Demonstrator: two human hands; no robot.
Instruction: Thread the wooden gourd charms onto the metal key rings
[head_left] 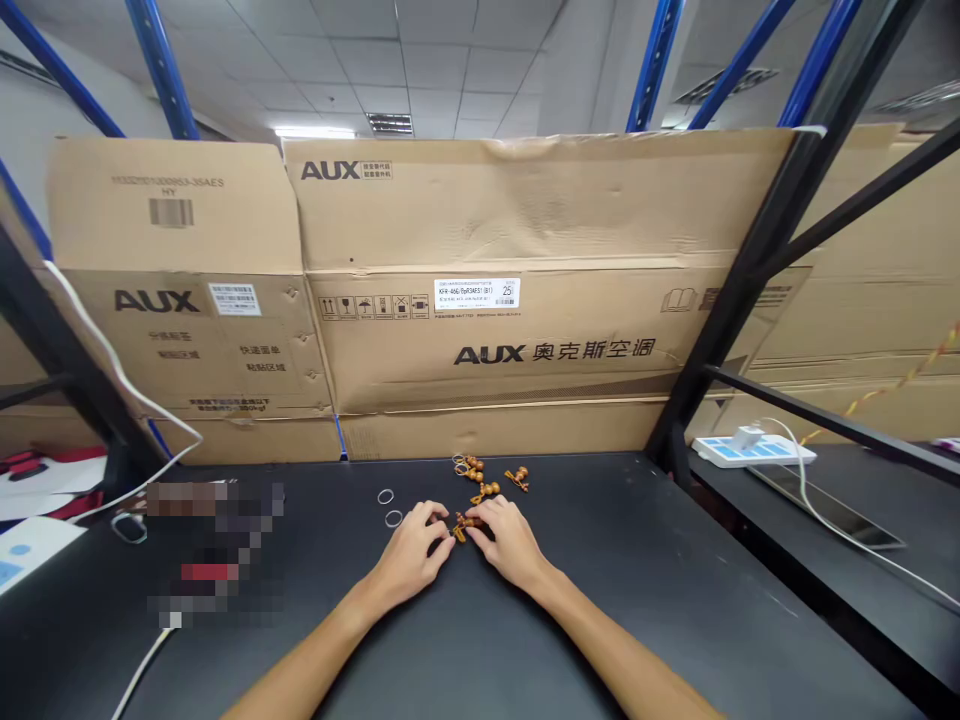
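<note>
In the head view, my right hand (513,540) is closed on a small brown wooden gourd charm (469,522), its fingers over the beads and its yellow cord hanging toward my left hand. My left hand (415,548) is curled close beside that cord, thumb and fingers drawn in; whatever sits at its fingertips is too small to make out. Just beyond my hands lie more gourd charms with yellow cords, including one gourd charm (489,489) and another gourd charm (517,478). Two metal rings, a nearer ring (393,519) and a farther ring (385,496), lie left of them.
The black tabletop (450,640) runs back to a cardboard wall (390,370). A blurred patch (210,540) covers items at left, by a white cable (142,665). A black metal post (720,320) rises at right, with a power strip (724,452) past it.
</note>
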